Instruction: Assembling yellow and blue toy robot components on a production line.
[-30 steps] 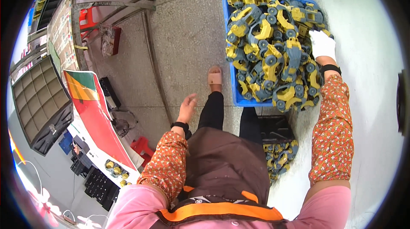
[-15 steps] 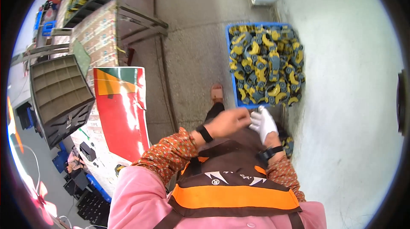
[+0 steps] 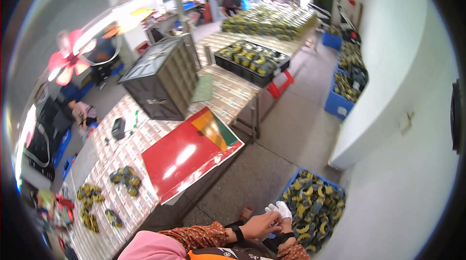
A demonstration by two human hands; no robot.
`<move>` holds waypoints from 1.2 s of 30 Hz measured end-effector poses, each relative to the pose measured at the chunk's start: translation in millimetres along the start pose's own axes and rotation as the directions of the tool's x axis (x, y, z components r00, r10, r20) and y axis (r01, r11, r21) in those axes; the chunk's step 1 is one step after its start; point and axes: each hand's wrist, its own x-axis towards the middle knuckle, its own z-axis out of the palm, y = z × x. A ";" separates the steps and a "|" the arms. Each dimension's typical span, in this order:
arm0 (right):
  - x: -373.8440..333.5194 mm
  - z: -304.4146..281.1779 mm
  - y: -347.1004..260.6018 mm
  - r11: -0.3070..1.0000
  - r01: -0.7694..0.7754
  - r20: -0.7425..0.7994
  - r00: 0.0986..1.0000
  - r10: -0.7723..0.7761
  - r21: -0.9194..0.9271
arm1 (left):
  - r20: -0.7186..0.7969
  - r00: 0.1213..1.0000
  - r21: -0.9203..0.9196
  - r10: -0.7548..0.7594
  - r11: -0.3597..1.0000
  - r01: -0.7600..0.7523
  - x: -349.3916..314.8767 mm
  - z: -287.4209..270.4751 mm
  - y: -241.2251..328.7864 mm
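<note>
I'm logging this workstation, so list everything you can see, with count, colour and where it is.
Blue crate: one, blue, on the floor by the hands, full of yellow and dark parts.
More blue crates: several, along the right wall.
Red sheet: one, red with an orange and green corner, on the table edge.
Drawer cabinet: one, dark grey, on the table.
Black tray: one, on the far table, holding yellow and dark parts.
Loose parts: a few clusters, yellow and dark, on the near table.
Left hand: bare, black wristband, touching the right hand's glove.
Right hand: in a white glove, over the blue crate's edge.
</note>
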 end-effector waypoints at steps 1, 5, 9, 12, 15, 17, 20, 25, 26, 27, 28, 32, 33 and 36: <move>-5.8 9.0 4.8 0.998 -0.034 0.027 0.999 0.036 -0.046 | -0.031 0.999 -0.003 -0.038 0.999 0.038 -11.5 1.5 0.6; -20.5 -2.9 36.8 0.973 0.108 0.240 0.969 -0.057 -0.203 | -0.105 0.992 0.324 0.064 0.946 -0.027 -44.4 6.6 13.8; 3.2 -37.4 60.2 0.996 -0.001 0.441 0.896 0.040 -0.088 | -0.318 0.931 0.350 0.181 0.935 -0.062 -65.0 5.3 16.3; -11.0 12.9 38.8 0.984 0.132 0.548 0.835 -0.044 -0.123 | -0.465 0.878 0.161 0.115 0.986 -0.044 -76.1 -2.3 18.4; -31.3 42.9 61.3 0.933 0.294 0.660 0.747 -0.088 -0.208 | -0.540 0.842 -0.068 -0.022 0.998 -0.017 -100.8 -34.5 19.1; -46.8 67.4 81.9 0.925 0.273 0.471 0.874 -0.122 -0.266 | -0.515 0.855 -0.113 -0.057 0.994 -0.002 -123.3 -53.7 12.7; -36.2 95.8 112.0 0.862 0.363 0.583 0.806 -0.101 -0.353 | -0.482 0.876 -0.061 0.016 0.997 -0.052 -173.0 -85.6 0.1; -84.9 214.4 203.0 0.892 0.214 0.481 0.877 0.005 -0.399 | -0.516 0.854 -0.126 -0.059 0.992 -0.008 -267.6 -144.6 -27.1; -88.4 227.7 219.8 0.914 0.181 0.537 0.842 0.046 -0.362 | -0.562 0.827 -0.036 -0.022 0.999 0.002 -279.6 -152.6 -35.9; -77.5 237.5 238.2 0.926 0.146 0.530 0.845 0.066 -0.348 | -0.602 0.798 0.053 0.018 0.998 0.018 -291.2 -160.9 -44.4; -72.3 248.6 252.4 0.922 0.118 0.499 0.862 0.089 -0.368 | -0.651 0.754 0.092 0.086 0.995 -0.034 -303.6 -171.0 -51.2; -58.0 331.3 313.9 0.921 -0.052 0.259 0.952 0.162 -0.385 | -0.652 0.756 0.186 0.053 0.978 0.092 -359.8 -217.9 -77.2; -16.5 324.6 316.3 0.905 0.003 0.289 0.948 0.133 -0.426 | -0.624 0.781 0.148 -0.017 0.979 0.140 -368.5 -232.6 -76.0; -14.8 371.1 339.6 0.873 0.020 0.403 0.892 0.204 -0.486 | -0.760 0.644 0.174 0.088 0.982 0.071 -399.0 -261.7 -86.1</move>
